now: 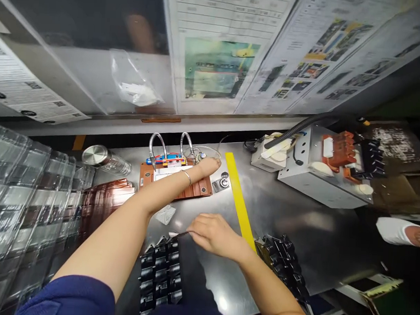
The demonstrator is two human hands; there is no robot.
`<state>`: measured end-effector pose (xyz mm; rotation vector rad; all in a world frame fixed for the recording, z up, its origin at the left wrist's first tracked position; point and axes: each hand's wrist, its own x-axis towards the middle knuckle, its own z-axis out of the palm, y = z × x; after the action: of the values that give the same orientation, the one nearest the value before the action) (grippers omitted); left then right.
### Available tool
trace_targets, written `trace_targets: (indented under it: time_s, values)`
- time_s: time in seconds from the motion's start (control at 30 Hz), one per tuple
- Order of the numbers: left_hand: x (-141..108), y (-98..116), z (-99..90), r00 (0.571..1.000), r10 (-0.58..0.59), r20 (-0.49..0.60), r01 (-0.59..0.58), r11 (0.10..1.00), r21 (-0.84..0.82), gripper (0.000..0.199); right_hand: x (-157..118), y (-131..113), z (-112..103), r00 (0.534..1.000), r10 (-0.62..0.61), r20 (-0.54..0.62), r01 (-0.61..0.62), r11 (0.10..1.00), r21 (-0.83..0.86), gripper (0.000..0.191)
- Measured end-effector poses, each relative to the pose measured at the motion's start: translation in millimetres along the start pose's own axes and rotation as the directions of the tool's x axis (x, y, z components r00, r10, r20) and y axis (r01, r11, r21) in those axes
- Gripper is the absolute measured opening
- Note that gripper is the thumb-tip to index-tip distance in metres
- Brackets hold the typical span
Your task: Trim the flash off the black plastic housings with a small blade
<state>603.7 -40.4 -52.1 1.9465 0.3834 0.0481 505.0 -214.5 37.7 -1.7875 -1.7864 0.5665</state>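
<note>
My left hand (208, 166) reaches across a reddish-brown fixture (191, 192) on the metal bench. Its fingers are curled near the fixture's right end; whatever they hold, if anything, is hidden. On the fixture lies a white perforated plate (164, 174), with a blue and yellow part (173, 160) and two bent metal hoses (156, 136) behind it. Nearer to me, my right hand (212, 233) is closed, its fingertips at the upper edge of a dark sheet-like piece (192, 262). I cannot make out what is pinched there. A round button on a small metal block (221, 183) sits right of the fixture.
Black molded parts (161, 275) stand in front, and more (285, 261) lie to the right. Stacked clear trays (29, 206) and a glass bottle (108, 161) are on the left. Yellow tape (238, 195) crosses the bench. A grey machine box (319, 179) stands right, near another person's gloved hand (395, 230).
</note>
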Motion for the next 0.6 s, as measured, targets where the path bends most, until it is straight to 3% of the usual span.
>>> trace_targets:
  time_s: [0.07,0.13,0.17,0.2,0.27,0.33,0.37,0.47,0.6]
  values:
    - [-27,1,-15.5,0.994,-0.06,0.096,0.067,0.995,-0.07,0.031,12,9,0,0.998,0.032,-0.053,-0.026,0.992,0.12,0.018]
    - [-64,-5,-40.5,0.975,-0.121,0.187,0.149,0.979,-0.14,0.022,23,24,4,0.963,0.203,-0.179,-0.141,0.941,0.307,0.018]
    - [-85,-12,-56.4,0.96,-0.152,0.234,0.196,0.965,-0.176,0.028,28,34,8,0.906,0.348,-0.24,-0.22,0.873,0.436,0.015]
    - [-108,-20,-73.8,0.946,-0.187,0.265,0.247,0.945,-0.213,0.037,34,44,14,0.817,0.507,-0.275,-0.284,0.768,0.575,0.012]
    - [-149,-38,-109.0,0.918,-0.258,0.302,0.344,0.896,-0.282,0.056,45,64,27,0.581,0.777,-0.242,-0.324,0.493,0.808,0.017]
    - [-181,-55,-136.3,0.904,-0.334,0.267,0.416,0.829,-0.373,0.062,56,79,42,0.445,0.872,-0.203,-0.305,0.361,0.881,0.024]
    - [-192,-62,-144.4,0.873,-0.432,0.227,0.485,0.716,-0.503,0.058,61,85,49,0.405,0.894,-0.194,-0.298,0.329,0.896,0.026]
    - [-203,-77,-146.0,0.799,-0.594,0.093,0.49,0.554,-0.673,0.038,75,93,65,0.335,0.928,-0.164,-0.297,0.27,0.916,0.024]
    - [-186,-91,-125.1,0.731,-0.678,-0.071,0.46,0.567,-0.683,0.027,85,96,69,0.288,0.951,-0.11,-0.322,0.204,0.925,0.016]
